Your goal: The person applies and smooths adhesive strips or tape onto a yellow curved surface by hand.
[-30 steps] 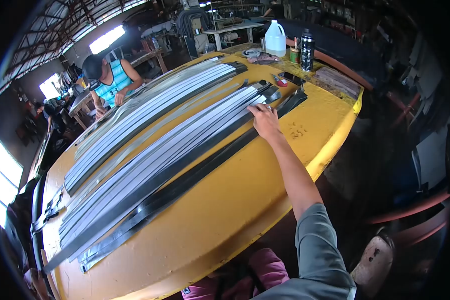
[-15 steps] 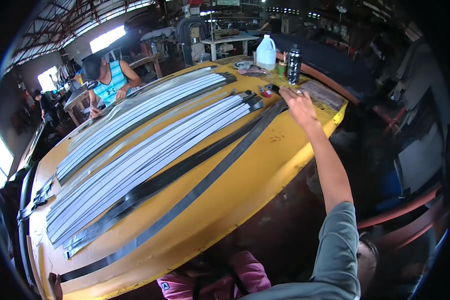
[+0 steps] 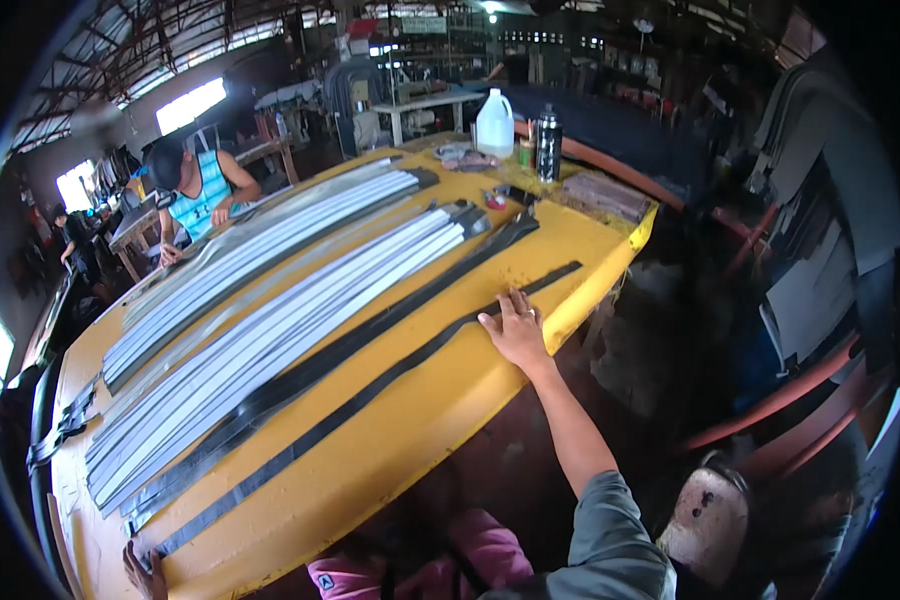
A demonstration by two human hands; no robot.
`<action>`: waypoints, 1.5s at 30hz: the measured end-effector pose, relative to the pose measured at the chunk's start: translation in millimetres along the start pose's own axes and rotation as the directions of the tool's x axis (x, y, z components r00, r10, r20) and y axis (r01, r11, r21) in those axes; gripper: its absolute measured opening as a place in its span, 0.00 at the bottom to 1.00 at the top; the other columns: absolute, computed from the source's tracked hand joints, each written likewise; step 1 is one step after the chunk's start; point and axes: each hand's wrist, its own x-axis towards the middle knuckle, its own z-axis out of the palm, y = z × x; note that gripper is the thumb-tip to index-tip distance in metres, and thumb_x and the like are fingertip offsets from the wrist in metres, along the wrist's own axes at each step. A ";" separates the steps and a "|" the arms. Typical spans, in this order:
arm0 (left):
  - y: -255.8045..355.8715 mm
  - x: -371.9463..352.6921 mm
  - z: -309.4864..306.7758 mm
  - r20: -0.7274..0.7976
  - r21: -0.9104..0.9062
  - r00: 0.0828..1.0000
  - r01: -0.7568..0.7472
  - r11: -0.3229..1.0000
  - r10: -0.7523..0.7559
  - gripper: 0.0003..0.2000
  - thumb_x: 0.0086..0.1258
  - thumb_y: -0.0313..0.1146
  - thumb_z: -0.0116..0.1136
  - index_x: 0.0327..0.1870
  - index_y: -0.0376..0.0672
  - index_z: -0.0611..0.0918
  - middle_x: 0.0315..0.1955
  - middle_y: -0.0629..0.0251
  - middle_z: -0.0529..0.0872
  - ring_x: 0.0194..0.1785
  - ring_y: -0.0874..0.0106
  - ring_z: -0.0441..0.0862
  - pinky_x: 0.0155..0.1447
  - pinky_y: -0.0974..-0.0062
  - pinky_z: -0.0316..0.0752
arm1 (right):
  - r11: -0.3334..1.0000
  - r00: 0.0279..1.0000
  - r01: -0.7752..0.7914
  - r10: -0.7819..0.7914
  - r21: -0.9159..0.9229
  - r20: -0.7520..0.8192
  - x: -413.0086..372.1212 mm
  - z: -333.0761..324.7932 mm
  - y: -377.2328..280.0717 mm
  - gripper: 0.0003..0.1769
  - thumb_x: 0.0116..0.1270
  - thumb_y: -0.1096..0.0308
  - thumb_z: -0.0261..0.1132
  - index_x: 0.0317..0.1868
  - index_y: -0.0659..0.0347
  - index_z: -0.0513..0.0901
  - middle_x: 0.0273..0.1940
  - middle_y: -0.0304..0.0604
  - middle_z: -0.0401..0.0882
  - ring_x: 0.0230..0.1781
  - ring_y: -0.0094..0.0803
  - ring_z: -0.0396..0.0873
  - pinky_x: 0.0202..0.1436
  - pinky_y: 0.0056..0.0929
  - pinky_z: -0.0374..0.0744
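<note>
A long narrow black strip [image 3: 370, 388] lies along the near side of the yellow table, slightly wavy toward its right part. On that right part rests my right hand [image 3: 517, 328], palm down, its fingers stretched and spread. The strip's far right end sticks out beyond my fingertips. At the lower left, my left hand [image 3: 145, 575] is at the strip's other end, fingers apart and touching it or just beside it; the frame shows only part of this hand. Right behind lies a bundle of black strips [image 3: 345, 345], beside a stack of white and grey strips [image 3: 300, 345].
The yellow table [image 3: 440, 430] also bears a second stack of pale strips [image 3: 270, 265], a jug [image 3: 495, 122], a black bottle [image 3: 549, 145], a small red object [image 3: 495, 200] and a dark block [image 3: 607, 196]. Across it, a person [image 3: 205, 190] bends over the work.
One strip has come away from the black bundle's right end toward the near edge. My right hand moved with it, down and left, and now lies spread on it. The view shifted slightly.
</note>
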 end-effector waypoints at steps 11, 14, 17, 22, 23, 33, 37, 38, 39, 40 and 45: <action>-0.8 -75.9 -12.7 -0.076 0.090 0.938 -0.332 0.939 0.339 0.24 0.79 0.28 0.47 0.76 0.51 0.70 0.80 0.49 0.61 0.80 0.47 0.61 0.78 0.54 0.63 | 0.989 0.966 0.124 -0.140 -0.086 -0.217 17.5 15.4 54.2 0.27 0.76 0.59 0.57 0.69 0.65 0.74 0.76 0.58 0.66 0.80 0.50 0.59 0.78 0.55 0.61; 47.2 -71.6 -73.9 0.406 -0.633 0.894 0.424 0.647 -0.189 0.23 0.72 0.22 0.48 0.69 0.34 0.75 0.73 0.47 0.71 0.75 0.53 0.68 0.76 0.58 0.65 | 0.969 0.941 0.203 -0.154 0.140 -0.300 33.4 69.3 109.8 0.22 0.74 0.71 0.55 0.66 0.68 0.74 0.67 0.54 0.75 0.70 0.47 0.70 0.76 0.44 0.67; 88.7 -86.3 -55.1 -0.394 -0.527 0.805 0.197 0.827 -0.443 0.27 0.87 0.43 0.36 0.78 0.34 0.61 0.77 0.47 0.65 0.82 0.54 0.57 0.83 0.60 0.51 | 0.911 0.883 0.352 -0.246 0.217 -0.399 63.4 91.0 165.2 0.24 0.80 0.69 0.46 0.70 0.70 0.72 0.73 0.59 0.68 0.72 0.49 0.70 0.76 0.45 0.67; 137.7 -85.3 -86.5 -0.442 -0.633 0.608 0.309 0.710 -0.659 0.25 0.82 0.28 0.40 0.76 0.28 0.60 0.74 0.40 0.68 0.78 0.50 0.64 0.80 0.60 0.58 | 0.971 0.918 0.213 -0.161 0.109 -0.362 53.2 55.0 130.9 0.31 0.84 0.50 0.50 0.71 0.70 0.71 0.74 0.67 0.64 0.75 0.60 0.64 0.77 0.48 0.65; 137.8 -88.3 -81.8 -0.465 -0.628 0.594 0.302 0.718 -0.656 0.25 0.80 0.27 0.42 0.76 0.28 0.62 0.73 0.40 0.69 0.77 0.49 0.66 0.79 0.60 0.59 | 0.983 0.946 0.146 -0.106 0.110 -0.308 47.9 48.0 121.2 0.32 0.84 0.49 0.50 0.71 0.70 0.71 0.74 0.66 0.65 0.75 0.60 0.65 0.77 0.48 0.66; 149.1 -81.3 -116.1 -0.222 -0.253 0.829 0.460 0.851 -0.514 0.22 0.78 0.36 0.52 0.71 0.41 0.74 0.76 0.51 0.68 0.79 0.53 0.64 0.79 0.52 0.57 | 0.998 0.976 0.044 -0.034 0.042 -0.217 42.3 43.0 108.8 0.35 0.82 0.44 0.51 0.71 0.69 0.71 0.74 0.64 0.66 0.75 0.59 0.64 0.77 0.48 0.65; 155.8 -73.1 -137.2 0.076 -0.206 0.951 0.309 0.928 -0.300 0.27 0.81 0.48 0.49 0.77 0.47 0.70 0.81 0.60 0.62 0.84 0.57 0.54 0.83 0.47 0.48 | 0.998 0.978 0.048 -0.038 0.048 -0.204 38.3 37.7 105.3 0.35 0.82 0.45 0.52 0.71 0.69 0.71 0.75 0.63 0.65 0.76 0.59 0.63 0.77 0.48 0.64; 154.9 -69.5 -140.0 0.200 -0.145 0.925 0.354 0.924 -0.323 0.32 0.80 0.57 0.46 0.79 0.49 0.67 0.82 0.62 0.60 0.84 0.59 0.52 0.83 0.47 0.46 | 0.997 0.981 0.048 -0.037 0.054 -0.190 35.9 35.5 101.7 0.34 0.82 0.45 0.52 0.71 0.69 0.72 0.74 0.63 0.65 0.76 0.58 0.63 0.77 0.48 0.64; 152.7 -67.5 -138.7 0.202 -0.148 0.926 0.350 0.925 -0.318 0.32 0.80 0.57 0.46 0.79 0.49 0.67 0.82 0.62 0.60 0.84 0.59 0.52 0.83 0.47 0.46 | 0.997 0.984 0.048 -0.037 0.058 -0.175 35.2 33.1 100.3 0.34 0.82 0.46 0.52 0.71 0.69 0.72 0.74 0.63 0.66 0.76 0.58 0.63 0.77 0.47 0.63; 151.1 -65.9 -137.2 0.251 -0.134 0.905 0.383 0.914 -0.343 0.34 0.79 0.60 0.45 0.79 0.49 0.67 0.81 0.62 0.60 0.84 0.60 0.52 0.83 0.47 0.46 | 0.998 0.984 0.043 -0.033 0.052 -0.177 35.9 32.4 101.6 0.34 0.82 0.46 0.52 0.71 0.69 0.72 0.74 0.63 0.66 0.76 0.58 0.63 0.77 0.47 0.63; 149.1 -63.6 -132.2 0.327 -0.060 0.876 0.395 0.917 -0.356 0.39 0.76 0.65 0.46 0.80 0.46 0.65 0.80 0.60 0.62 0.85 0.61 0.53 0.84 0.50 0.45 | 0.995 0.966 0.096 -0.087 0.026 -0.241 36.8 38.0 103.6 0.28 0.82 0.53 0.56 0.68 0.69 0.74 0.72 0.64 0.69 0.73 0.60 0.67 0.74 0.47 0.68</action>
